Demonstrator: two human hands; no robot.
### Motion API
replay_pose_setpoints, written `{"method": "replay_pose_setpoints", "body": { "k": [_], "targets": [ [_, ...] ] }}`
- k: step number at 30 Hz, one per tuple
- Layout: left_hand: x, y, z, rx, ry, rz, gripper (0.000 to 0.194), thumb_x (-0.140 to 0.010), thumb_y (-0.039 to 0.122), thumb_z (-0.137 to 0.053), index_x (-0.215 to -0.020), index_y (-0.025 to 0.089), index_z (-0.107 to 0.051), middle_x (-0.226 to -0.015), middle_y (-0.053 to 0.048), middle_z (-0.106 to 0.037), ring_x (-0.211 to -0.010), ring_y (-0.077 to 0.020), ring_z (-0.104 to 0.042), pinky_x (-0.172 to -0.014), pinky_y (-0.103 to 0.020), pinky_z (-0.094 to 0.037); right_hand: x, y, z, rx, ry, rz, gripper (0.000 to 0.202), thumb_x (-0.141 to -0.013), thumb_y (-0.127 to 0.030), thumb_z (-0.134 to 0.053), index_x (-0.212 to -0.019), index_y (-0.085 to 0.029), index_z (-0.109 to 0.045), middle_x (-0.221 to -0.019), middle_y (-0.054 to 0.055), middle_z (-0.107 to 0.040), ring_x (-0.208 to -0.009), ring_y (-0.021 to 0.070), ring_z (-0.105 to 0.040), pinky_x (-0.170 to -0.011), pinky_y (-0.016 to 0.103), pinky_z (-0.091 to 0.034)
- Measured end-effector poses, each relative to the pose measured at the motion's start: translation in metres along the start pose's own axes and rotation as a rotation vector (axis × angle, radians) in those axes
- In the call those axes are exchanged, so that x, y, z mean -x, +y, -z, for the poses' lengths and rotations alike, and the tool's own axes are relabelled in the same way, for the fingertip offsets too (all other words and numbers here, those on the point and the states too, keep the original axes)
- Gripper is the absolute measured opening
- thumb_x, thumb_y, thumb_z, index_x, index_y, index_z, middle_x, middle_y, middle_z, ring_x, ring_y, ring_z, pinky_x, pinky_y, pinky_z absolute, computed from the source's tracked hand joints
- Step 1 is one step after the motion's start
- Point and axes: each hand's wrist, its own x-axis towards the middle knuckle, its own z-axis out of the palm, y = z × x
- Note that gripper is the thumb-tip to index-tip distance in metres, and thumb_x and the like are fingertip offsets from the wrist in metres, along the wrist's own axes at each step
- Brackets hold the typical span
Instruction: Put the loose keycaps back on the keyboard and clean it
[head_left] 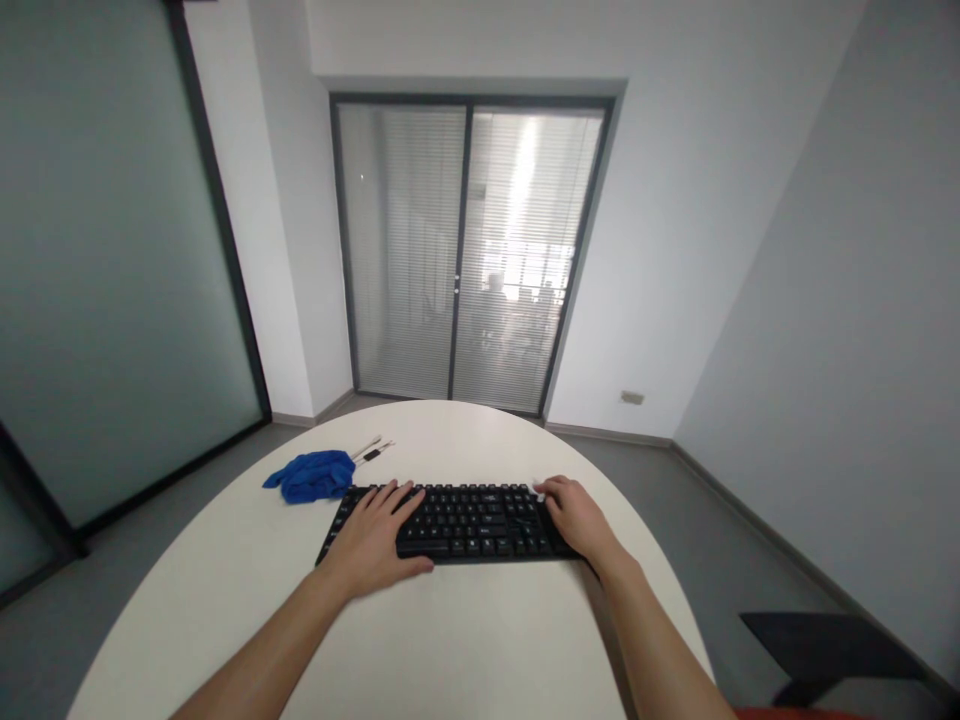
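A black keyboard lies flat on the round white table. My left hand rests palm down over the keyboard's left part, fingers spread across the keys and thumb at the front edge. At the keyboard's right end is my right hand, its fingers curled near the back right corner around a small white item, mostly hidden by the fingers. A crumpled blue cloth lies beyond the keyboard's left end.
Behind the blue cloth lie thin tools or cables with a small black piece. A black chair part stands right of the table. Glass doors with blinds are in the far wall.
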Motion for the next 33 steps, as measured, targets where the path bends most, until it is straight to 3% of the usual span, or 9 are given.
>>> {"method": "replay_pose_setpoints", "body": {
  "k": [6, 12, 18, 25, 30, 33],
  "targets": [
    [0.000, -0.003, -0.001, -0.006, 0.004, -0.009, 0.100, -0.073, 0.081, -0.058, -0.154, 0.028, -0.036, -0.162, -0.008, -0.032, -0.149, -0.0370, -0.025, -0.122, -0.053, -0.020, -0.001, 0.010, -0.004, 0.010, 0.029, -0.068, 0.039, -0.092, -0.014, -0.042, -0.115, -0.015, -0.074, -0.123, 0.012, -0.069, -0.111, 0.0229, -0.062, -0.103, 0.033, -0.042],
    [0.001, 0.000, 0.002, -0.006, -0.009, -0.020, 0.099, -0.075, 0.079, -0.058, -0.155, 0.026, -0.035, -0.162, -0.009, -0.031, -0.149, -0.0366, -0.025, -0.122, -0.053, -0.020, 0.001, -0.002, -0.006, -0.026, -0.009, 0.032, 0.040, -0.091, -0.014, -0.046, -0.122, -0.020, -0.070, -0.130, 0.004, -0.068, -0.123, 0.0162, -0.058, -0.108, 0.025, -0.038],
    [0.001, 0.000, 0.001, 0.010, 0.001, -0.021, 0.097, -0.075, 0.078, -0.059, -0.154, 0.026, -0.036, -0.162, -0.009, -0.031, -0.150, -0.0372, -0.024, -0.122, -0.053, -0.019, 0.000, 0.002, -0.005, 0.015, 0.027, -0.091, 0.037, -0.091, -0.017, -0.045, -0.115, -0.018, -0.074, -0.123, 0.010, -0.071, -0.115, 0.0251, -0.062, -0.101, 0.035, -0.045],
    [0.000, 0.001, 0.002, 0.003, -0.011, -0.009, 0.098, -0.074, 0.077, -0.061, -0.154, 0.027, -0.036, -0.162, -0.008, -0.033, -0.149, -0.0374, -0.026, -0.122, -0.053, -0.020, 0.000, 0.001, -0.004, -0.005, 0.003, 0.000, 0.034, -0.091, -0.015, -0.046, -0.110, -0.020, -0.075, -0.120, 0.005, -0.069, -0.113, 0.0193, -0.060, -0.102, 0.026, -0.040],
    [0.000, -0.001, -0.001, -0.006, -0.002, -0.019, 0.098, -0.074, 0.078, -0.060, -0.155, 0.027, -0.035, -0.162, -0.007, -0.032, -0.149, -0.0371, -0.026, -0.122, -0.053, -0.020, -0.001, 0.010, -0.006, 0.003, 0.040, -0.107, 0.035, -0.092, -0.016, -0.043, -0.107, -0.016, -0.075, -0.118, 0.011, -0.069, -0.108, 0.0234, -0.062, -0.098, 0.032, -0.044],
    [0.000, -0.002, -0.002, -0.009, 0.001, -0.021, 0.099, -0.074, 0.079, -0.058, -0.155, 0.027, -0.034, -0.162, -0.007, -0.032, -0.149, -0.0373, -0.026, -0.122, -0.053, -0.020, -0.003, 0.011, -0.007, -0.015, 0.033, -0.068, 0.034, -0.091, -0.015, -0.044, -0.107, -0.017, -0.074, -0.119, 0.010, -0.069, -0.110, 0.0216, -0.061, -0.099, 0.030, -0.043]
  ]
}}
